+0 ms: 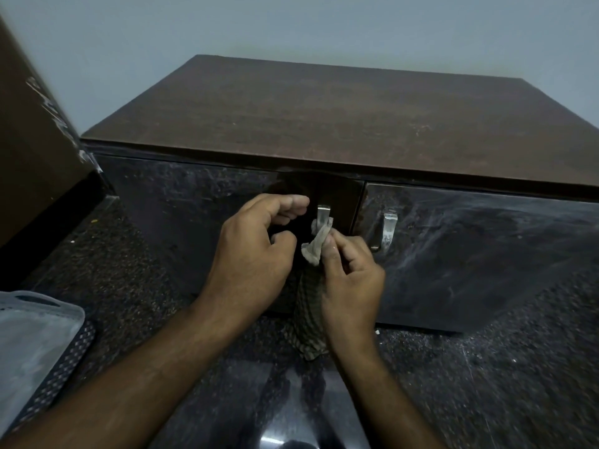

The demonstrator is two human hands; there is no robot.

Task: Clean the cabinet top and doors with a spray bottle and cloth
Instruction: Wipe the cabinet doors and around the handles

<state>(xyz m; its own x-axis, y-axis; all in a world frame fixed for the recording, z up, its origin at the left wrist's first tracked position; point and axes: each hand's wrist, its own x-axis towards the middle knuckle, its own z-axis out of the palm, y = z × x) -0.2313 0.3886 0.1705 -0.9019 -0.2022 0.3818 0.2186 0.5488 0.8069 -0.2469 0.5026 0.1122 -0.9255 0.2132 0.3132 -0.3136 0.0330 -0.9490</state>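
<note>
Kneeling close, the person works with both arms stretched forward. Their right hand (351, 280) pinches a checked cloth (311, 306) against the left door's metal handle (323, 215), the rest hanging down. Their left hand (256, 254) hovers beside it, fingers curled and holding nothing. Beyond lies the cabinet top (324, 111), brown and dusty, against a pale wall (291, 24).

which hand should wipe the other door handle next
Right, probably. The right hand already pinches the cloth against the left door's handle, and the right door's handle lies just to its right. The left hand is curled, farther away, holding no cloth.
</note>
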